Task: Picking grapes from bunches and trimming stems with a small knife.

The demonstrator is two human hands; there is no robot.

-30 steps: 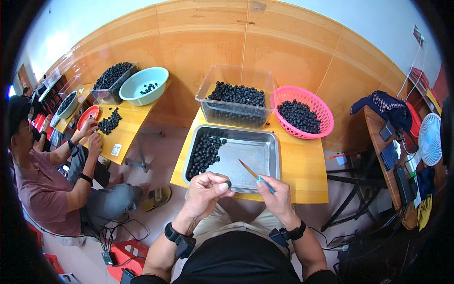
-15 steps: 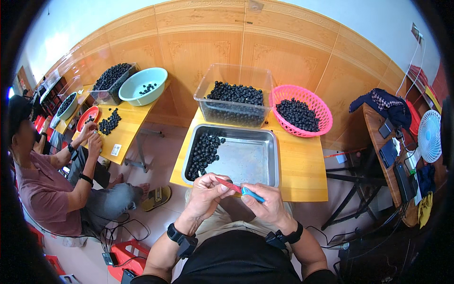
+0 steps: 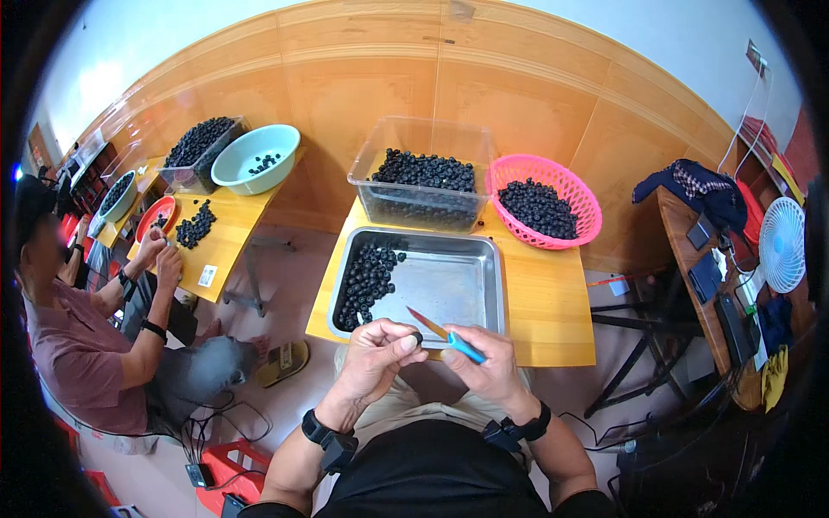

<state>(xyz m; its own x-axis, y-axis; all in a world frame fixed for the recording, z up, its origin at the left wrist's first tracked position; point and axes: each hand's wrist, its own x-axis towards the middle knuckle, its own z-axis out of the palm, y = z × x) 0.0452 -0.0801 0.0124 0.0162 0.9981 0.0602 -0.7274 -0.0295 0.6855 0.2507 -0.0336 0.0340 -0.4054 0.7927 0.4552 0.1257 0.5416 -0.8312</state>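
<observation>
My left hand pinches a small, dark, roundish piece between thumb and fingertips, over the near edge of the metal tray. My right hand is closed round the blue handle of a small knife. The knife's reddish blade points up and to the left, just apart from the piece. More dark round pieces lie heaped along the tray's left side; their exact kind I cannot make out.
Behind the tray stand a clear plastic bin and a pink basket, both holding dark pieces. A person works at another table on the left, near a pale green basin. At right, a fan stands by a cluttered desk.
The knife blade has swung up and away from the dark piece, where it lay across my left fingers before. My left hand still holds the piece. The view has shifted slightly.
</observation>
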